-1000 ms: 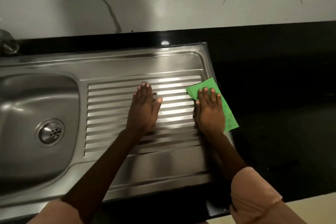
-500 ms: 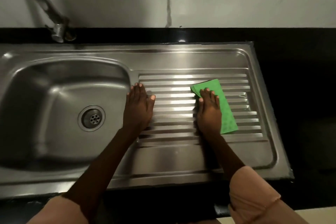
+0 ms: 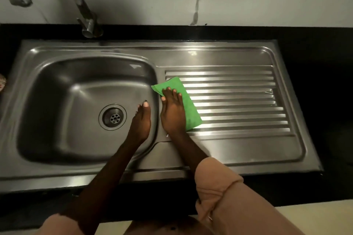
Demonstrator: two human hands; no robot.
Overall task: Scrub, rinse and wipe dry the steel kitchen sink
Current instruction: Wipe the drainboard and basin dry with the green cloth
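At frame centre, the right hand (image 3: 172, 112) presses flat-fingered on a green cloth (image 3: 181, 101) at the drainboard's left edge, the left hand (image 3: 141, 120) rests released inside the steel sink (image 3: 76, 74); wiping seems underway, the basin apparently remaining.

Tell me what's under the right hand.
The right hand presses flat on a green cloth lying on the ribbed drainboard, at its basin-side edge. The cloth's part beneath the palm is hidden.
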